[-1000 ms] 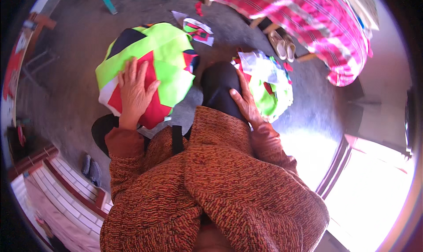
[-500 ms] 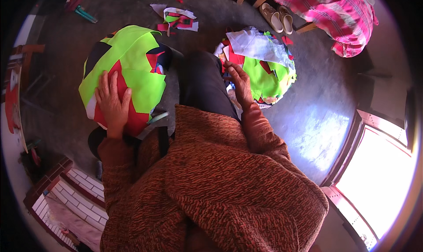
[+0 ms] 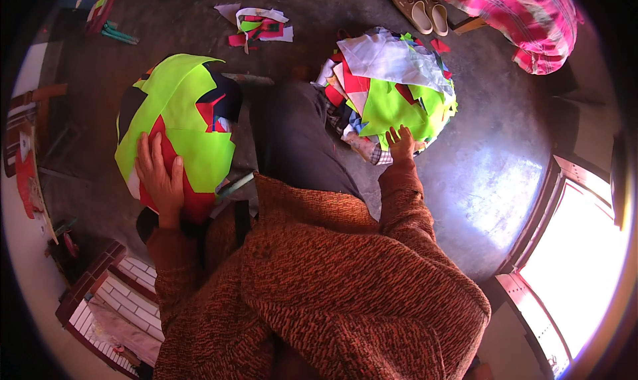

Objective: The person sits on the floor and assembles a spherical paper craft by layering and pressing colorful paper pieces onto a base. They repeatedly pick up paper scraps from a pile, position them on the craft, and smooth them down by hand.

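Observation:
My left hand (image 3: 159,177) lies flat, fingers stretched, on a heap of cloth pieces at the left. On top there is a neon yellow-green cloth piece (image 3: 174,97), with a red cloth piece (image 3: 159,138) beside my fingers and dark cloth along the edges. What holds this heap up is mostly hidden. To the right of my knee sits a rounded pile of cloth scraps, and my right hand (image 3: 401,145) reaches to its near edge with fingers apart, holding nothing I can see. A white cloth (image 3: 385,58) and a neon green scrap (image 3: 389,111) cover that pile's top.
Farther off, a small group of loose scraps (image 3: 262,28) lies on the dark floor (image 3: 299,51). Beige shoes (image 3: 423,11) stand near a pink checked cloth (image 3: 525,21) at the far right. A bright opening (image 3: 578,267) is at the right, white bricks (image 3: 133,287) at the lower left.
My right hand has moved from beside my knee, where its fingers were bent together, right and nearer to the pile's near edge, fingers now spread. My left hand stays on its heap.

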`<state>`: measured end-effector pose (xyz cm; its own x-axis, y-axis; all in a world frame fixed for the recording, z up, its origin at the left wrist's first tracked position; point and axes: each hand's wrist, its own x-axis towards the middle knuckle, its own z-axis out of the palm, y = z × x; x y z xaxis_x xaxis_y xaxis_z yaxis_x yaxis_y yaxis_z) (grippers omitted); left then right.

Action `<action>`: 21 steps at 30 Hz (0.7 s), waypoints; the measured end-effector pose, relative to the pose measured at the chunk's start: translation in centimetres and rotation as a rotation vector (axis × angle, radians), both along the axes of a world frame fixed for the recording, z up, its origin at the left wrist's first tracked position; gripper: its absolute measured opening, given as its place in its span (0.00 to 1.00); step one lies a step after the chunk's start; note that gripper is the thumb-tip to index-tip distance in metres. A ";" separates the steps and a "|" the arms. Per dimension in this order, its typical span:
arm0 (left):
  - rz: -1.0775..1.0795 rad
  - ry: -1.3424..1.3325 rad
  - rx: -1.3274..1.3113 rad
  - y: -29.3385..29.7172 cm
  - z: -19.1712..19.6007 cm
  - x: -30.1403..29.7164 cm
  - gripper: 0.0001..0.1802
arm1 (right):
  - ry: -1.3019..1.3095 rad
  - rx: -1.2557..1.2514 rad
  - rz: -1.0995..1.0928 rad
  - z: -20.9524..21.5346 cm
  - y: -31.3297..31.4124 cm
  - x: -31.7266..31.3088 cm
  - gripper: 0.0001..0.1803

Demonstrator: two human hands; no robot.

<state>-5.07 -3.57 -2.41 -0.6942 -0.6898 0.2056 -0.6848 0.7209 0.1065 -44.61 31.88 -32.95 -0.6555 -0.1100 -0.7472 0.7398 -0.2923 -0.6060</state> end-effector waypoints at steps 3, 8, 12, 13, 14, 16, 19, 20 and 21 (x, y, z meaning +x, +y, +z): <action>0.014 -0.022 0.005 0.0 0.1 0.0 0.30 | -0.036 -0.041 -0.044 -0.3 -0.3 -1.1 0.23; 0.026 -0.032 0.007 -0.2 0.0 0.2 0.30 | -0.062 -0.065 -0.026 -1.4 0.0 -2.2 0.18; 0.033 -0.020 0.031 0.0 0.4 -0.2 0.30 | -0.178 -0.041 0.022 -2.8 -0.1 -2.9 0.10; 0.037 -0.018 0.034 0.1 0.4 -0.2 0.30 | -0.125 -0.007 0.113 -2.9 -0.2 -2.8 0.06; 0.041 -0.016 0.038 0.2 0.5 -0.3 0.30 | -0.068 -0.039 0.213 -3.3 -0.3 -3.0 0.06; 0.050 -0.007 0.053 0.2 0.4 -0.2 0.30 | 0.046 -0.102 0.409 -3.4 -0.8 -3.4 0.05; 0.033 -0.006 0.064 -0.3 0.5 -0.8 0.31 | 0.800 0.979 0.628 -6.0 -1.3 -3.4 0.14; 0.019 -0.007 0.069 -0.8 0.4 -1.2 0.31 | 1.157 1.334 0.759 -7.1 -0.7 -3.7 0.16; 0.070 -0.026 0.057 0.4 0.3 0.2 0.31 | 1.081 1.235 0.638 -1.6 -4.8 -2.1 0.18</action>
<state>-4.92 -3.18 -2.06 -0.6482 -0.7471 0.1475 -0.7365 0.6642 0.1278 -46.76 27.06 -34.56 -0.9529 -0.2801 0.1166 -0.3009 0.8233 -0.4814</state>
